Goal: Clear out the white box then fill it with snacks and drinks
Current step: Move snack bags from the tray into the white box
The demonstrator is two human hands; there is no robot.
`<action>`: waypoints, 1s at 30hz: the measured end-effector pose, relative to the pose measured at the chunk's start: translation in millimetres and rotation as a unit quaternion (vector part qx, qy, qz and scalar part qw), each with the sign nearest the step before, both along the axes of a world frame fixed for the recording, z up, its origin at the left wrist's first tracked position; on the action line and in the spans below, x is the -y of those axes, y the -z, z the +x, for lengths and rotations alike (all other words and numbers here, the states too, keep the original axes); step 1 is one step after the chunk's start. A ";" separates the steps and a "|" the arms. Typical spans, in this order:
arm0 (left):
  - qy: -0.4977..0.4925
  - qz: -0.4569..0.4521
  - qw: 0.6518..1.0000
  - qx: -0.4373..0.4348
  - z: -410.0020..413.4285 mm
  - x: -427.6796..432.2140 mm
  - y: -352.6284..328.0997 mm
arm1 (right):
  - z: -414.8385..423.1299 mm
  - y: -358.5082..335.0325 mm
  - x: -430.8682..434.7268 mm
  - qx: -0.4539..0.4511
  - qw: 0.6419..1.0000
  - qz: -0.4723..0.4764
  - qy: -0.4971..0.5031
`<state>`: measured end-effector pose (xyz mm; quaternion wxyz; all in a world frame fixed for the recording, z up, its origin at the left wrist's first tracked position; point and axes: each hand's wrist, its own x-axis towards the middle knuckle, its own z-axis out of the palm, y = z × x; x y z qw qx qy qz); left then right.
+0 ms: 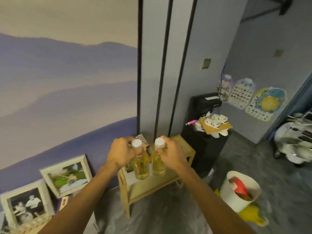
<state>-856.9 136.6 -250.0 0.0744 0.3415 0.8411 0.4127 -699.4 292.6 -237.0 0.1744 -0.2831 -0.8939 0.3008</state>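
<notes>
Each of my hands holds a clear bottle of yellow drink with a white cap. My left hand [122,152] grips the neck of the left bottle [141,164]. My right hand [171,153] grips the neck of the right bottle [158,163]. Both bottles hang upright side by side above a small wooden table [185,147]. A white box [236,191] with red packets inside stands on the floor at the right. A snack pack with a printed code [141,137] shows behind the left bottle's cap.
Two framed photos [67,174] lean on the wall at the lower left. A black bin [202,149] topped with cardboard and rubbish stands behind the table. A yellow object [253,215] lies by the white box. White equipment [293,142] sits at the far right.
</notes>
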 end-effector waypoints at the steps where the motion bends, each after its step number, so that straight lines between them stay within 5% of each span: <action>1: 0.009 -0.002 1.000 0.007 -1.2 -21.1 3.6 | 1.0 3.3 -19.4 0.012 1.000 -0.002 0.014; 13: -0.033 -0.062 0.996 0.063 -94.7 -238.9 78.8 | -117.0 103.6 -261.5 0.110 0.994 0.011 -0.003; 20: -0.088 -0.074 0.990 0.083 -159.6 -302.5 122.0 | -182.6 108.9 -317.4 0.155 0.984 -0.032 -0.088; 30: -0.193 -0.159 0.963 0.101 -197.0 -351.7 213.9 | -281.9 239.9 -375.8 0.139 0.972 -0.095 -0.163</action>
